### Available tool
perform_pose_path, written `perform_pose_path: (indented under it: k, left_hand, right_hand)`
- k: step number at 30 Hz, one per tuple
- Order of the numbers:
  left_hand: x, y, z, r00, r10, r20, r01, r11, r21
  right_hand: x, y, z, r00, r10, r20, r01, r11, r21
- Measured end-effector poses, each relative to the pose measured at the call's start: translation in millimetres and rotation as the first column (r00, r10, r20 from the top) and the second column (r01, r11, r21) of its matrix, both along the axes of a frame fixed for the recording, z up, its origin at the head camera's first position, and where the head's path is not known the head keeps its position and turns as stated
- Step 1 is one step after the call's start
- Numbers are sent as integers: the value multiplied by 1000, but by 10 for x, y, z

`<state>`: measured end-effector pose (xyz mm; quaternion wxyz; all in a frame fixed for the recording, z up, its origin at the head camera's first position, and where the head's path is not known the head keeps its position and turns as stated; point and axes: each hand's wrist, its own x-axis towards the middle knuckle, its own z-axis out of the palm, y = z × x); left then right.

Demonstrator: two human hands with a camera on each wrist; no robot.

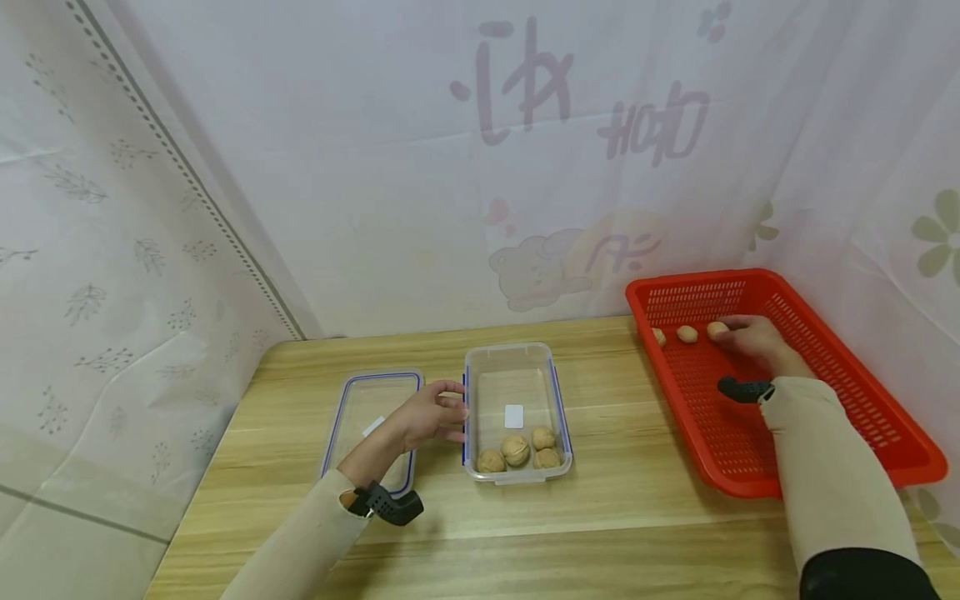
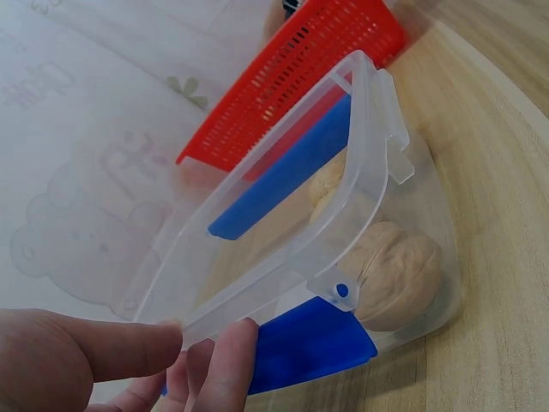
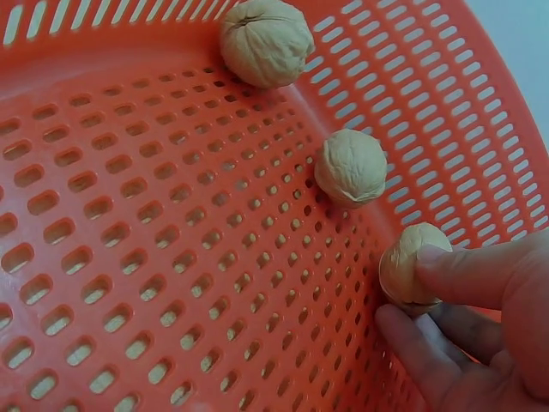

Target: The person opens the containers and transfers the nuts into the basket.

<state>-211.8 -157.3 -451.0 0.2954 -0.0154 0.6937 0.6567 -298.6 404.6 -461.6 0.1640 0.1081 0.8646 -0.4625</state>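
Note:
In the red basket (image 1: 693,417) my right hand (image 1: 757,343) pinches a walnut (image 3: 412,268) between thumb and fingers, close to the far wall. Two more walnuts, a middle one (image 3: 352,168) and one in the corner (image 3: 266,43), lie along that same wall. My left hand (image 1: 431,414) holds the left rim of a clear plastic container (image 1: 510,367), thumb at the rim and fingers outside by the blue latch (image 2: 313,345). Several walnuts (image 1: 516,450) sit at the container's near end.
Left of the container lies its clear lid (image 1: 378,385) with a blue seal, partly covered by my left forearm. Everything stands on a wooden table (image 1: 600,533). A printed curtain (image 1: 375,208) hangs behind the table and along its sides.

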Motion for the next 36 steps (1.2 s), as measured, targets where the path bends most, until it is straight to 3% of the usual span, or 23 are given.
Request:
perform_pose_path:
  k: [11,25,36]
  left_hand:
    - [13,-2,-17,1000,0,-2,0,1000,15]
    - [6,5,14,1000,13,6,-13,1000,17]
    - [7,-1,0,1000,18,12,-18,1000,6]
  right_hand:
    - [-55,-9,-16,1000,28,-2,-28,998,56]
    - [-101,-44,30,996,51,-67,-43,993,110]
    - [-87,-23,81,994,102,-43,-96,987,128]
